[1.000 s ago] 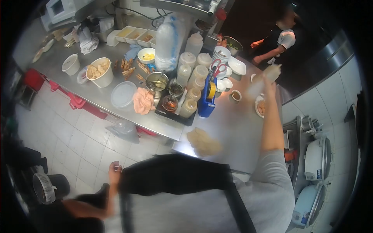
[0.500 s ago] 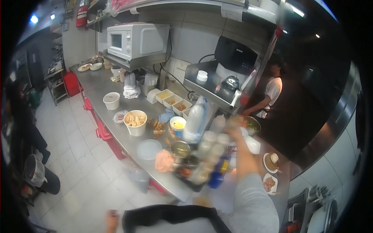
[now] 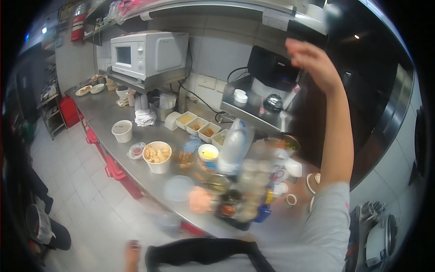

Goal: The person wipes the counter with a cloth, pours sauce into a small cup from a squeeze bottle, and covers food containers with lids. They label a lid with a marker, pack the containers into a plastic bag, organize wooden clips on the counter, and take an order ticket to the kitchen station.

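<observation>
My right hand (image 3: pixel 312 63) is raised high in front of the black Epson printer (image 3: pixel 274 68), its fingers stretched forward and nothing visible in them. Below that arm, a bell-shaped metal piece (image 3: pixel 273 103) sits on the steel shelf beside two stacked white tubs (image 3: pixel 240 95). Low at the bottom left, my left hand (image 3: pixel 132 255) hangs by my side over the floor, smeared by motion. Nearest to me on the counter stand several clear-sided bottles (image 3: pixel 253 181), blurred, and an orange cloth (image 3: pixel 200 199). A paper tub of fried pieces (image 3: pixel 157 156) stands further left.
The steel counter (image 3: pixel 102 122) runs away to the left, under a white microwave (image 3: pixel 149 54) on a wall shelf. Sauce trays (image 3: pixel 196 124), a lidded tub (image 3: pixel 122 131) and a bowl with yellow food (image 3: pixel 208 153) stand on it. Red bins (image 3: pixel 122 174) line its front edge.
My right hand has risen from the counter's right end, near the green-filled bowl, up to the printer. The view has shifted slightly. The person at the back right is no longer visible.
</observation>
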`<state>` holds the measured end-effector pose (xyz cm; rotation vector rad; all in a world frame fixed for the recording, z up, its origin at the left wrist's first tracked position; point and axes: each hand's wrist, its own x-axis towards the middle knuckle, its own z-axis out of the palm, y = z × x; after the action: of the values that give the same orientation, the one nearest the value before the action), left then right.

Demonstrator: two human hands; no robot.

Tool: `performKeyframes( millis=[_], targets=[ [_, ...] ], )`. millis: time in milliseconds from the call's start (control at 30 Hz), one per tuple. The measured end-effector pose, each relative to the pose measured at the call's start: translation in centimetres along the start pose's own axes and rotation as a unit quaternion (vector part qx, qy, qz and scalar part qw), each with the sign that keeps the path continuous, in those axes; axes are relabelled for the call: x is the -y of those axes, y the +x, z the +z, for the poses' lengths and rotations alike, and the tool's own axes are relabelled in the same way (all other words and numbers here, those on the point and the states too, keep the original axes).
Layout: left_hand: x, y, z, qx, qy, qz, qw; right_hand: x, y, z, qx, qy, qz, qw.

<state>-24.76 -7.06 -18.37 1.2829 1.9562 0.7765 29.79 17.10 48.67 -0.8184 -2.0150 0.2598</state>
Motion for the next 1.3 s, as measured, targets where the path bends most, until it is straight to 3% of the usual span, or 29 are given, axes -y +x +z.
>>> performKeyframes(
  millis=[67,133,267,367,567,633,700,800,833,867,900,933,967,1100,1167,1233,1300],
  targets=[
    [-0.1,2.5,-1.5,-0.003,0.001,-0.012,1.000,0.4,5.8,1.8,-0.108,-0.125,0.003,0.986],
    [2.5,5.6,-3.4,-0.018,-0.009,0.007,1.000,-3.9,11.3,1.6,-0.236,-0.227,0.042,0.944],
    [4.3,9.8,-10.0,-0.052,-0.073,0.031,0.995,-7.3,15.0,7.7,-0.335,-0.031,0.018,0.942],
    [2.1,12.4,-16.4,-0.069,-0.073,0.085,0.991,-7.6,15.4,15.5,-0.296,0.113,-0.052,0.947],
    [-8.5,21.1,-25.8,-0.099,-0.084,0.173,0.976,-6.9,16.9,27.3,-0.224,0.122,-0.021,0.967],
    [-12.7,24.3,-27.6,-0.059,-0.103,0.215,0.969,-6.3,16.9,31.0,-0.204,0.136,-0.009,0.969],
    [-18.3,26.6,-28.2,-0.029,-0.201,0.300,0.932,-5.3,15.3,35.5,-0.149,0.134,-0.015,0.980],
    [-26.3,27.4,-28.2,0.101,-0.275,0.408,0.865,-2.3,10.5,44.6,-0.064,0.184,0.080,0.978],
    [-27.9,27.9,-27.7,0.110,-0.247,0.476,0.837,-2.5,8.8,47.7,-0.011,0.200,0.088,0.976],
    [-28.9,28.6,-27.0,0.137,-0.289,0.507,0.800,-1.9,7.1,50.6,0.032,0.226,0.154,0.961],
    [-29.4,29.2,-26.3,0.156,-0.294,0.530,0.780,-2.7,5.6,53.8,0.064,0.197,0.128,0.970],
    [-28.7,29.6,-25.3,0.124,-0.296,0.470,0.822,-3.2,4.6,56.5,0.085,0.163,0.092,0.979],
    [-28.2,31.2,-25.1,0.090,-0.245,0.481,0.837,-3.4,3.7,58.6,0.136,0.178,0.189,0.956],
    [-26.9,39.5,-26.7,0.000,-0.045,0.447,0.893,-6.4,1.3,65.4,0.089,0.246,0.201,0.944],
    [-28.1,49.1,-28.0,-0.006,-0.111,0.332,0.937,-7.5,2.4,66.5,0.067,0.211,0.214,0.951],
    [-32.2,53.0,-29.4,0.180,-0.265,0.259,0.911,-7.7,4.6,66.4,-0.011,0.132,0.232,0.964],
    [-35.6,53.7,-29.2,0.329,-0.407,0.217,0.824,-9.2,6.6,66.5,-0.080,0.076,0.301,0.947]
  ],
)
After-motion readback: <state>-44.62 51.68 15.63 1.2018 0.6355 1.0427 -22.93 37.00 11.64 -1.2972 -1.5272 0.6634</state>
